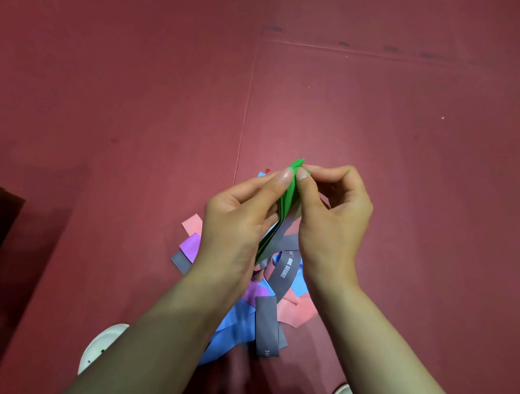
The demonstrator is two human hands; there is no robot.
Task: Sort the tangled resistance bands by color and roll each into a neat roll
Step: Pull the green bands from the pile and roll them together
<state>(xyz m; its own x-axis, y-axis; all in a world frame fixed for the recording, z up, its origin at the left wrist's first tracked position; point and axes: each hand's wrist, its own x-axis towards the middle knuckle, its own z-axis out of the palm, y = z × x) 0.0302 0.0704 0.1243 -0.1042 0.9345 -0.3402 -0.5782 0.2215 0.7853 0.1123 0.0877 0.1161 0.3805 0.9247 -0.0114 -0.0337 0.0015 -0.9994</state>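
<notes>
resistance bands point(261, 291) sit in a tangled heap on the dark red floor mat point(138, 104), right under the person's forearms. the green band point(286, 203) is up off the heap, folded into a flat stack of layers and held on edge between both hands. the left hand point(237, 222) pinches it from the left, thumb tip pressed against the upper part of the stack, other fingers curled behind. the right hand point(334, 217) does the same from the right, thumb on the green and fingers bent over the top end. the two thumbs are almost touching, with just the green edge between them. the lower end of the stack pokes out below the left palm, above the heap.

down in the heap: a grey band point(285, 270) with white "one degree" lettering curves through the middle, a second grey band point(267, 324) lies folded flat nearer the person, a blue band point(236, 322) spreads beside it and runs under the left forearm, a pink band point(296, 311) shows on the right, and a purple band point(189, 244) sticks out by the left wrist. they all overlap, so i can't tell how many there are of each colour. a white shoe point(100, 347) peeks out at lower left.
</notes>
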